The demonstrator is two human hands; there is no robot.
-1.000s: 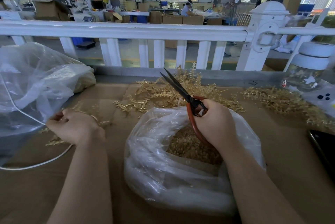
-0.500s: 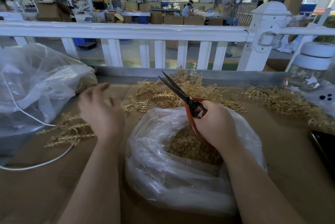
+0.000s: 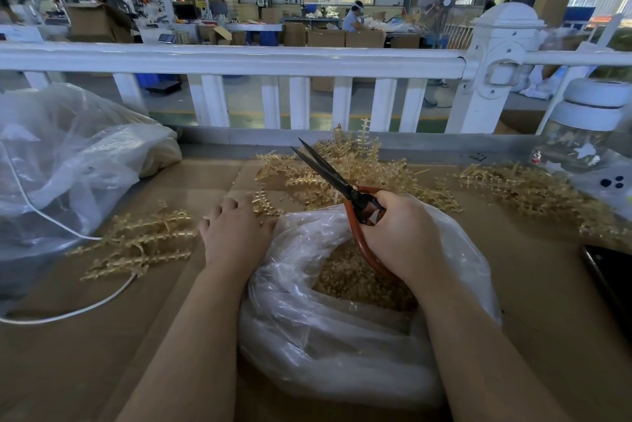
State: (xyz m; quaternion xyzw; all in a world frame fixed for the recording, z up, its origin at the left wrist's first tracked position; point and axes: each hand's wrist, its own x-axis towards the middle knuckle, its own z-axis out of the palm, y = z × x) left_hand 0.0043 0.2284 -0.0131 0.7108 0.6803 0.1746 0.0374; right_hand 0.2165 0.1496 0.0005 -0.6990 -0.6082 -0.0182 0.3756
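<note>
My right hand (image 3: 403, 237) grips the red handles of black-bladed scissors (image 3: 328, 172). Their blades are slightly apart and point up-left over a pile of golden plastic sprigs (image 3: 352, 165). That hand hovers over an open clear plastic bag (image 3: 328, 336) holding small golden cut pieces (image 3: 352, 281). My left hand (image 3: 234, 237) lies back-up on the cardboard just left of the bag. Its fingers bend down at the near edge of the pile, beside one sprig (image 3: 263, 206), and the fingertips are hidden. A small bunch of sprigs (image 3: 143, 244) lies to the left.
A big clear plastic bag (image 3: 68, 165) fills the left side, with a white cable (image 3: 68, 309) running out from under it. More golden sprigs (image 3: 533, 192) lie at the right, near a white-lidded jar (image 3: 588, 134) and a dark phone (image 3: 612, 278). A white railing (image 3: 239, 59) stands behind the table.
My left hand left the bunch of sprigs at the left and moved right to the near edge of the pile. The right hand with the scissors barely moved.
</note>
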